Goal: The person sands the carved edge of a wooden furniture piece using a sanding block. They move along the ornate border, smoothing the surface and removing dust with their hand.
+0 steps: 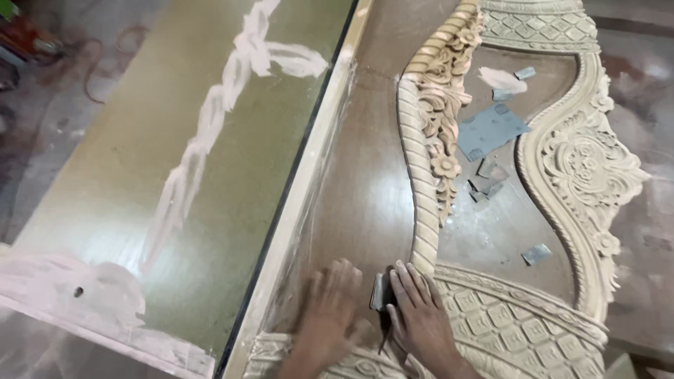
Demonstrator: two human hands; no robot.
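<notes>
Head view, left hand: left hand [328,309] blurred, fingers spread flat, palm down on the smooth brown panel [365,189], just left of the folded sandpaper [380,291]; nothing gripped so far as shown.

Head view, right hand: right hand [420,312] laid over the lower edge of the carved frame [562,175], fingers close together and pointing up the panel; thumb side pressed against the grey folded sandpaper, held between hand and wood near the foot of the ribbed moulding [421,196]. Whether pinched or merely pushed, cannot tell.

Head view, sandpaper: small, dark grey, folded, standing on edge between the two hands, touching the right one, at the bottom centre of the picture.

Head view, carving: pale, unfinished wood; ribbed moulding running up from the hands, flower-and-leaf ornament beside it, lattice pattern below the right hand, scrolled crest at far right.

Head view, recess: larger grey sandpaper sheet [490,130] lying flat in the brown hollow between the carved borders; smaller grey scraps [537,254] scattered nearby, well apart from the hands; dust along the moulding.

Head view, left side: greenish-brown board [140,175] streaked with white filler [232,77], separated from the panel by a pale wooden rail [309,168]; pinkish patch with a small hole at the lower left corner.
</notes>
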